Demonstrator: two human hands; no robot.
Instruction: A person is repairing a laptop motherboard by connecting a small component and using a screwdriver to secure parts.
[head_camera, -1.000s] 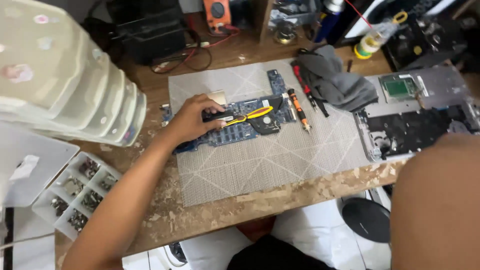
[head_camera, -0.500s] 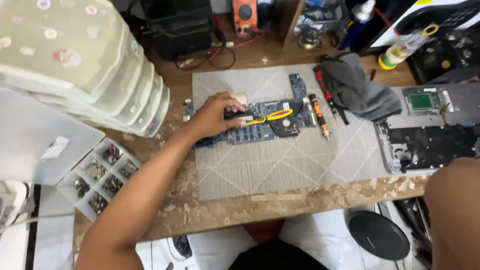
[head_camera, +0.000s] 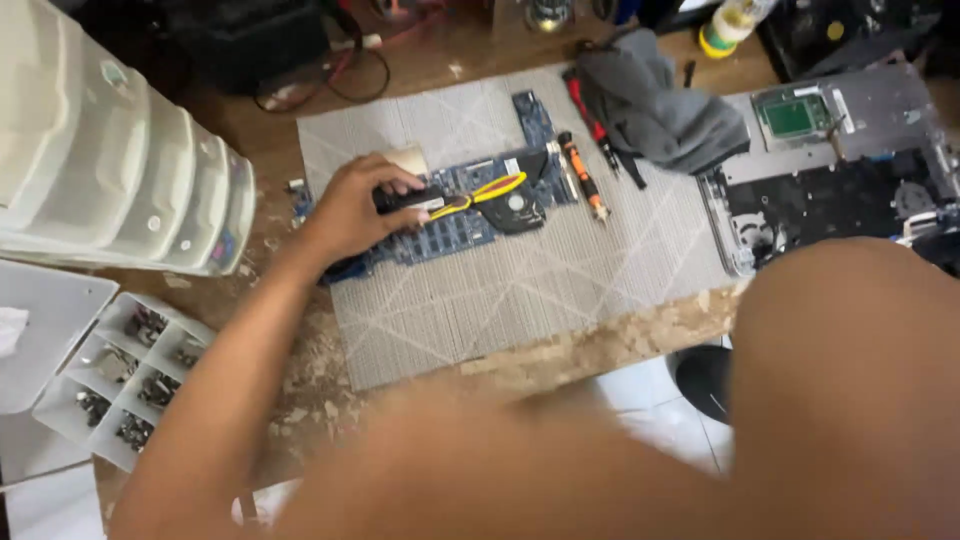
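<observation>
One blue board (head_camera: 455, 225) lies on the grey mat (head_camera: 520, 290), its long axis running left to right, with a narrow arm pointing away towards the far edge. The left hand (head_camera: 355, 205) rests on the board's left end, fingers curled around one black module (head_camera: 405, 200). One yellow cable (head_camera: 480, 195) loops beside it. One orange screwdriver (head_camera: 583, 175) lies just right, pointing away. The right hand is hidden; only a blurred arm shows, so its fingers cannot be told

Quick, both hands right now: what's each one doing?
Left hand: closed on a black tool lying over the blue circuit board.
Right hand: not in view; only a blurred arm shows.
</observation>
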